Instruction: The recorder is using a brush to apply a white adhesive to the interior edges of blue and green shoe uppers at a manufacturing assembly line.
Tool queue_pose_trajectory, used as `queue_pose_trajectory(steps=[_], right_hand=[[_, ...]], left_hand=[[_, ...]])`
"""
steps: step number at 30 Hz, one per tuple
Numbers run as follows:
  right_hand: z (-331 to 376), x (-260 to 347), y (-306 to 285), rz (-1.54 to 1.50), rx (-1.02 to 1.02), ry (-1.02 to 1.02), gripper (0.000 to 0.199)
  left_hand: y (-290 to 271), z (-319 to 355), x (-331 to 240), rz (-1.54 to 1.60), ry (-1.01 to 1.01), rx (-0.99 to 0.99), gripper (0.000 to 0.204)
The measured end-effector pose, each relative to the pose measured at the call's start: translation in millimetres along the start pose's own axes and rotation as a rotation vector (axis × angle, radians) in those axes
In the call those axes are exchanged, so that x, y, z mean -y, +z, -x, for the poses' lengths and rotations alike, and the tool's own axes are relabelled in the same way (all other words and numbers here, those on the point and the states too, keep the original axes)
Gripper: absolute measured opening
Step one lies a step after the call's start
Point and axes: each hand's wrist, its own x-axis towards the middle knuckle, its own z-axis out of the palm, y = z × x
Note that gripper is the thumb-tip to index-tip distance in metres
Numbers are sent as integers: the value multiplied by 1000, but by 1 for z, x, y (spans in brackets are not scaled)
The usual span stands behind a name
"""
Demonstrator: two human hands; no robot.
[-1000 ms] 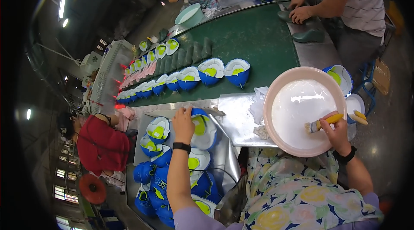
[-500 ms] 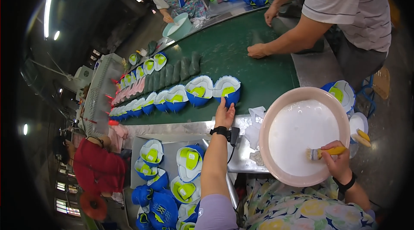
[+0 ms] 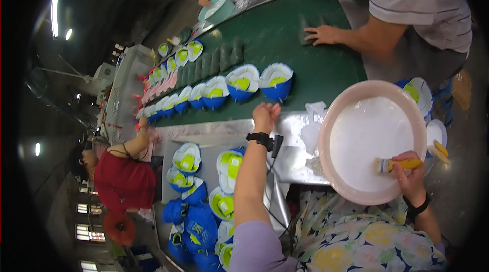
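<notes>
We keep right hand [image 3: 410, 172] clamped on brush [image 3: 395, 164] in basin [image 3: 351, 96]; left hand [image 3: 265, 116] loosely curled, empty, beside blue shoe piece [image 3: 276, 82] — glue drips risk smearing worktop [image 3: 305, 157].

A row of shoe pieces [image 3: 219, 91] lies on the belt [image 3: 285, 32], just behind the left hand [image 3: 265, 116]. A big bowl [image 3: 333, 119] sits to the right of that hand, and the right hand [image 3: 410, 172] holds a brush [image 3: 395, 165] in the bowl. More shoe pieces [image 3: 204, 185] lie in a pile to the left of the left arm.

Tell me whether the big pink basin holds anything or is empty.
Not empty: the pink basin holds white liquid across its bottom, and the right hand dips a yellow-handled brush into it. How deep, cannot tell.
</notes>
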Motion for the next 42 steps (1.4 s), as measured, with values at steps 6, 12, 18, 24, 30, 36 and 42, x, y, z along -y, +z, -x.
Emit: queue_pose_trajectory(steps=[6, 12, 18, 24, 30, 36, 42], right_hand=[[3, -1, -9, -30, -32, -37, 8], [8, -2, -7, -88, -59, -20, 7], [3, -3, -20, -208, -37, -3, 12], [-24, 35, -31, -118, 109, 71, 21], [-47, 28, 4, -72, 245, -60, 23], [-39, 46, 38, 290, 767, -189, 25], [-52, 41, -5, 223, 474, -280, 18]], left_hand=[[-100, 87, -116, -736, 578, -67, 69], [-259, 123, -53, -1221, -186, -116, 44], [-192, 168, -54, -826, 750, -184, 29], [-167, 237, -48, -1695, 1078, 581, 42], [-150, 202, -41, -1167, 485, 96, 33], [-92, 173, -6, -1554, 500, 281, 44], [-122, 195, -28, -1806, 631, 365, 35]])
